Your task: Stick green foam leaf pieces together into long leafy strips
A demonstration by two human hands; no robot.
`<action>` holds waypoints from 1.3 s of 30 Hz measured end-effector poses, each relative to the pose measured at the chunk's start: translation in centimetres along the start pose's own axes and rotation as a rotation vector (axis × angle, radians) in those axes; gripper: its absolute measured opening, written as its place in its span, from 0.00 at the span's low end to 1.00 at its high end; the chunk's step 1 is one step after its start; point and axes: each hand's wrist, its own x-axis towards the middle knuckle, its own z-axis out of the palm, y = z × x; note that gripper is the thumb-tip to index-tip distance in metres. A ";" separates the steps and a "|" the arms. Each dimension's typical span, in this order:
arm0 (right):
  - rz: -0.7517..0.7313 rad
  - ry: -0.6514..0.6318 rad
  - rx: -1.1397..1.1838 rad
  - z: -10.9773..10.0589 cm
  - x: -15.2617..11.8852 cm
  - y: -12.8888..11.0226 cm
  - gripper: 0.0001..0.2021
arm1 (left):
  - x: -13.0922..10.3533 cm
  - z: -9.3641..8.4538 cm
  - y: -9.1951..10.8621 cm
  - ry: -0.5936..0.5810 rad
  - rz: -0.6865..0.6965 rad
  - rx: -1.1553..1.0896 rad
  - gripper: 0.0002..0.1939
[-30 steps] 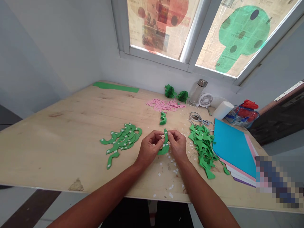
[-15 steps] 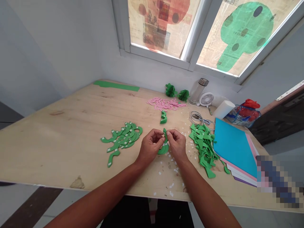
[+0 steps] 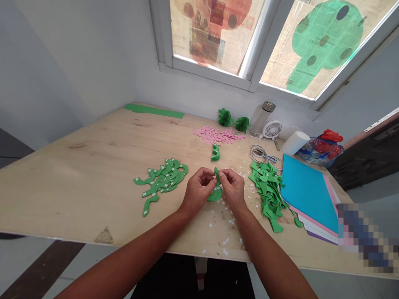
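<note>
A curved green paper piece [image 3: 216,172] is pinched between the fingertips of my left hand [image 3: 199,187] and my right hand [image 3: 232,187]. Just beneath it, partly covered by my fingers, more curved green pieces [image 3: 215,196] lie on the table. Left of my hands is a spread pile of wavy green pieces with small white squares on them [image 3: 166,178]. A small green stack [image 3: 215,153] sits beyond my fingertips. Tiny white paper bits [image 3: 225,241] are scattered near my right forearm.
Green scraps [image 3: 268,191] and coloured sheets [image 3: 308,193] lie at right. Behind are scissors [image 3: 258,154], a white roll [image 3: 295,143], a small fan [image 3: 272,129], a bottle [image 3: 263,118], pink pieces [image 3: 216,135], two green paper shapes [image 3: 225,118] and a green strip [image 3: 154,111].
The view has shifted slightly. Both hands keep the same pinch on the green piece, with no other visible movement.
</note>
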 end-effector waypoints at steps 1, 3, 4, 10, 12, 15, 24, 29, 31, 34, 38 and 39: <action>-0.002 0.000 -0.005 0.0 0.0 0.0 0.11 | 0.0 0.0 0.0 0.001 -0.002 0.001 0.10; -0.009 -0.002 -0.021 0.0 0.0 -0.1 0.11 | 0.0 0.0 0.0 0.005 -0.005 0.005 0.11; -0.014 -0.002 -0.030 0.0 0.0 -0.1 0.11 | 0.0 0.0 0.0 0.006 -0.006 0.007 0.11; -0.041 -0.001 -0.065 -0.1 0.0 -0.4 0.12 | 0.0 -0.1 0.0 0.004 -0.010 0.000 0.11; -0.049 0.002 -0.075 -0.1 0.0 -0.5 0.12 | 0.0 0.0 0.0 0.006 -0.014 -0.005 0.12; -0.057 0.003 -0.090 -0.1 0.0 -0.6 0.12 | 0.0 0.0 0.1 0.011 -0.025 -0.012 0.12; -0.061 0.002 -0.111 -0.2 -0.1 -0.8 0.12 | 0.0 0.1 0.5 0.023 -0.046 -0.026 0.12; -0.068 0.011 -0.110 -0.1 -0.1 -0.8 0.13 | -0.1 0.1 0.4 0.012 -0.044 -0.017 0.12; -0.065 0.018 -0.114 -0.1 -0.1 -0.8 0.13 | -0.1 0.2 0.4 0.007 -0.037 -0.013 0.12; -0.065 0.024 -0.118 0.0 -0.1 -0.8 0.13 | -0.1 0.2 0.4 0.004 -0.035 -0.019 0.12; -0.068 0.027 -0.117 0.0 -0.2 -0.9 0.12 | -0.1 0.2 0.5 0.003 -0.036 -0.021 0.11; -0.069 0.027 -0.119 0.0 -0.2 -0.9 0.12 | -0.1 0.2 0.5 0.005 -0.036 -0.023 0.11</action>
